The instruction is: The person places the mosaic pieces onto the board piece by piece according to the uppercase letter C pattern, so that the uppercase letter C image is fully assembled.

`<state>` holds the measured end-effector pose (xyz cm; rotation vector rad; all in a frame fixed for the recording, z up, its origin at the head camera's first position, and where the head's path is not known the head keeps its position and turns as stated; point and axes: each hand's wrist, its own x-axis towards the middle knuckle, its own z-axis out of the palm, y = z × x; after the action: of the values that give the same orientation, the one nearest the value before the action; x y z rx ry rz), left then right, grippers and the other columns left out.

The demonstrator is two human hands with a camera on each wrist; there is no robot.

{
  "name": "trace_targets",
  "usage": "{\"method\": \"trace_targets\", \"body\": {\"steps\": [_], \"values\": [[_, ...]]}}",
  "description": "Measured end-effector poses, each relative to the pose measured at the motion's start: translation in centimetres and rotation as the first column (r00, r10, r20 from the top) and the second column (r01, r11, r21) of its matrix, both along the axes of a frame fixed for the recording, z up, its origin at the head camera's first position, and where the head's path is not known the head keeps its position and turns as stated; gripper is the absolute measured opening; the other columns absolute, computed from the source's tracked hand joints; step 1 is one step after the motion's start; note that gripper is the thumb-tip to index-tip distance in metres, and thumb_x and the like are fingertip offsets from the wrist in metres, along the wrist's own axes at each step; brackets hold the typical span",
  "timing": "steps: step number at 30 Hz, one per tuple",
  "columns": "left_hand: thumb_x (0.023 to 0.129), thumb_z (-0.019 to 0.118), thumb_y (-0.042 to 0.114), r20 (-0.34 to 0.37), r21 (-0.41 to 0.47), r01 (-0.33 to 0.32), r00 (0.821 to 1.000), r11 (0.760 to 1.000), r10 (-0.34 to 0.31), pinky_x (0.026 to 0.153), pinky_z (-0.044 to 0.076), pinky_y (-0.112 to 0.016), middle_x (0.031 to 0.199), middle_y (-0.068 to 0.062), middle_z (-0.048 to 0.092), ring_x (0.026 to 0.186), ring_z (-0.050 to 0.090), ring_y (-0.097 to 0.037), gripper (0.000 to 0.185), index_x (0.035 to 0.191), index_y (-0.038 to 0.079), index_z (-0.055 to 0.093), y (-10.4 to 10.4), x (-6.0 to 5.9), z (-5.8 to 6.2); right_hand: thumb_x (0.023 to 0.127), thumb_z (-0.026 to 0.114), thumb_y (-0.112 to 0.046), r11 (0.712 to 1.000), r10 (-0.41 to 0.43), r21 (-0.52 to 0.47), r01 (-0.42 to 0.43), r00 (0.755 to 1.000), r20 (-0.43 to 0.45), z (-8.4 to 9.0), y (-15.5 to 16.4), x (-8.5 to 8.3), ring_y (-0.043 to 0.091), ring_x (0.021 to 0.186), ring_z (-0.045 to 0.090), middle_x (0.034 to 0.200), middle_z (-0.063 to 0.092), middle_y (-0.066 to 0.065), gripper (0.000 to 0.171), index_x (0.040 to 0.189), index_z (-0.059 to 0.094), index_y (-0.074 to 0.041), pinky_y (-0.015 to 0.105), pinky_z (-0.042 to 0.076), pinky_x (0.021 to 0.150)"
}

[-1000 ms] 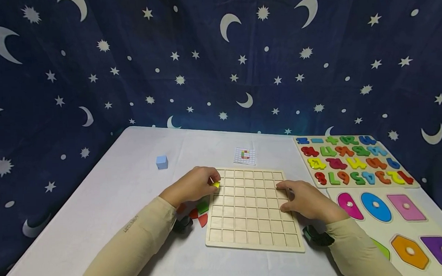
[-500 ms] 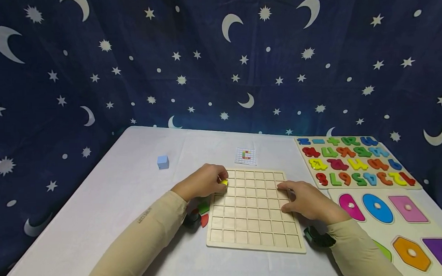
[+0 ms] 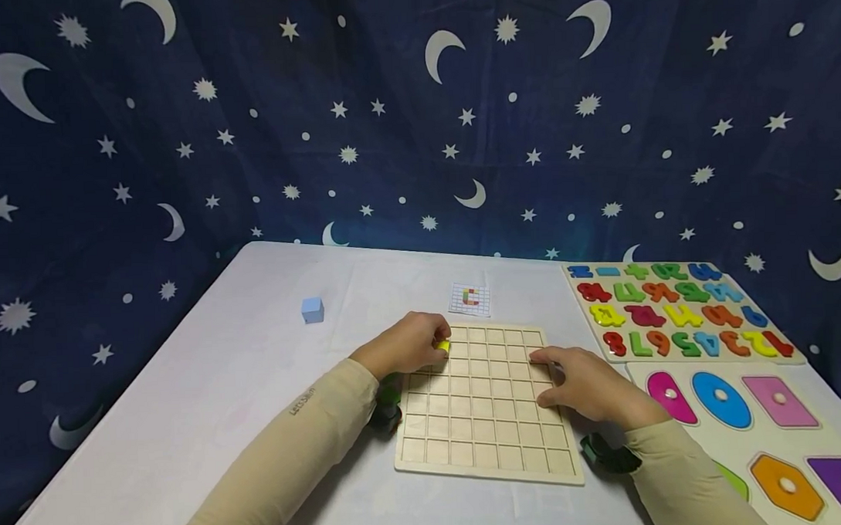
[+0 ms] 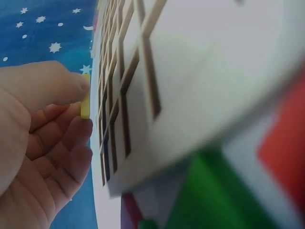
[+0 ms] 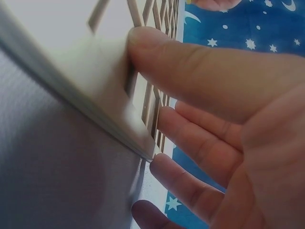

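Note:
In the head view my left hand (image 3: 409,346) is over the far left corner of a wooden grid board (image 3: 481,407). Thumb and fingertips pinch a small flat yellow tile (image 4: 86,107), held on edge close above the squares. On the board's right side rests my right hand (image 3: 585,384), thumb and fingertips touching the grid near the edge, holding nothing. Beside the board's left edge, the left wrist view has a green tile (image 4: 214,195) and a red tile (image 4: 288,138); my left sleeve and wrist largely hide these in the head view.
Behind the board lies a gridded pattern card (image 3: 470,299) with a small coloured figure. A light blue cube (image 3: 312,310) stands at the back left. To the right are a number puzzle board (image 3: 674,354) and a knobbed shape puzzle (image 3: 740,452). A starry cloth (image 3: 387,101) hangs behind.
My left hand has moved right with the yellow tile, from beside the board's left edge to over its far left corner. The right hand stays in place on the board.

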<state>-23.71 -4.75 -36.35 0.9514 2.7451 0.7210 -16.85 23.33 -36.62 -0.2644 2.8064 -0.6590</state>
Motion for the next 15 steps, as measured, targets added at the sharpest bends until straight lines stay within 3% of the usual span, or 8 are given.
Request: {"method": "trace_targets", "body": {"steps": [6, 15], "values": [[0.088, 0.071, 0.004, -0.01, -0.022, 0.016, 1.0, 1.0, -0.017, 0.078, 0.047, -0.028, 0.088, -0.001, 0.059, 0.08, 0.054, -0.015, 0.023, 0.11, -0.001, 0.065, 1.0, -0.2, -0.2, 0.078, 0.086, -0.023, 1.0, 0.015, 0.002, -0.015, 1.0, -0.015, 0.0, 0.1, 0.1, 0.043, 0.124, 0.049, 0.137, 0.055, 0.023, 0.067, 0.137, 0.059, -0.006, 0.064, 0.039, 0.1], [0.086, 0.07, 0.001, -0.027, -0.045, 0.017, 0.999, 0.999, -0.018, 0.07, 0.045, -0.027, 0.077, 0.001, 0.056, 0.073, 0.052, -0.014, 0.014, 0.099, 0.002, 0.065, 2.0, -0.4, -0.2, 0.078, 0.087, -0.023, 1.0, 0.024, -0.003, -0.025, 0.999, -0.025, 0.1, 0.1, 0.2, 0.043, 0.123, 0.05, 0.135, 0.056, 0.023, 0.067, 0.137, 0.059, -0.006, 0.063, 0.04, 0.1]]}}
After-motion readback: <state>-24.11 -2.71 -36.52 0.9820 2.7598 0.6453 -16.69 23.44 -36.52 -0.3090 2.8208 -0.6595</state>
